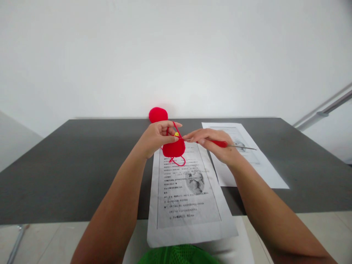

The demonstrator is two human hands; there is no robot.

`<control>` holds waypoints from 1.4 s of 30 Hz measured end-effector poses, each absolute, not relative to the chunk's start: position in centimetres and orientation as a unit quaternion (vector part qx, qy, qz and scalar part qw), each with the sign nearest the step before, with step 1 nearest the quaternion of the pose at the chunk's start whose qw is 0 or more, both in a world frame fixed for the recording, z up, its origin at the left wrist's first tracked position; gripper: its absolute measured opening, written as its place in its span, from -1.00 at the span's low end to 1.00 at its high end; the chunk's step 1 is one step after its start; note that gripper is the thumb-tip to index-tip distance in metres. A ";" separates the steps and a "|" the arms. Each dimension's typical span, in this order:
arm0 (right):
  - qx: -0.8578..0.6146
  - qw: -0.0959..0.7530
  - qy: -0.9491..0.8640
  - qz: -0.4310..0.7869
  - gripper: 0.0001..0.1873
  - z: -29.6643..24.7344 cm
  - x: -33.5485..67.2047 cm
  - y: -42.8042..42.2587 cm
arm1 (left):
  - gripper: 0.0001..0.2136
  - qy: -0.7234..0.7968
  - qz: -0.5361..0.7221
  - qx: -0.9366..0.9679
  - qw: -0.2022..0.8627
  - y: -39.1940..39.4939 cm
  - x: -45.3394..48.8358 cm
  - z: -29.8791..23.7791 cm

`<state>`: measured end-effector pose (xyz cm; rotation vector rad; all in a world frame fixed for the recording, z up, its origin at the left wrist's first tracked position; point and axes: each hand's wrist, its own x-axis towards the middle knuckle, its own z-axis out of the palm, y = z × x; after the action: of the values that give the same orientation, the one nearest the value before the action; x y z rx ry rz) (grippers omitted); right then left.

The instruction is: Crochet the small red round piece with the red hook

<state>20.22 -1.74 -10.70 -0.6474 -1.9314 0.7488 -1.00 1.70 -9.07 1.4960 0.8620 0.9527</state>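
Observation:
My left hand pinches the upper edge of a small red crochet piece, with a strand of red yarn running over its raised index finger. A small yellow stitch marker sits at the top edge of the piece, by my left thumb. In my right hand is a crochet hook with a red handle and a metal shaft. Its tip meets the top right edge of the red piece. A loose yarn tail hangs below the piece.
A red ball of yarn rests at the table's back edge, by the white wall. Beneath my hands a printed sheet overhangs the front edge of the dark table. Another printed sheet lies to the right.

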 end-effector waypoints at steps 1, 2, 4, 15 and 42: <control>-0.264 0.466 -0.791 0.298 -0.81 -10.8 20.2 -1.8 | -0.62 0.367 0.406 0.634 0.546 1.7 -1.0 -9.1; -0.263 0.465 -0.794 0.292 -0.81 -10.8 20.1 -1.8 | -0.62 0.370 0.410 0.635 0.541 1.7 -1.0 -9.0; -0.261 0.464 -0.799 0.280 -0.79 -10.9 19.9 -1.8 | -0.61 0.377 0.414 0.638 0.529 1.7 -0.9 -9.0; -0.260 0.503 -0.771 0.290 -0.79 -11.2 19.6 -2.1 | -0.61 0.367 0.435 0.642 0.514 1.8 -1.0 -9.0; -0.252 0.472 -0.842 0.074 -0.77 -11.9 18.4 -2.3 | -0.69 0.383 0.449 0.682 0.431 2.0 -0.9 -9.3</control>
<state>18.43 -2.29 -11.89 -0.6164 -2.0615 0.1818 -0.90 2.04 -9.29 1.7020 0.9558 1.1199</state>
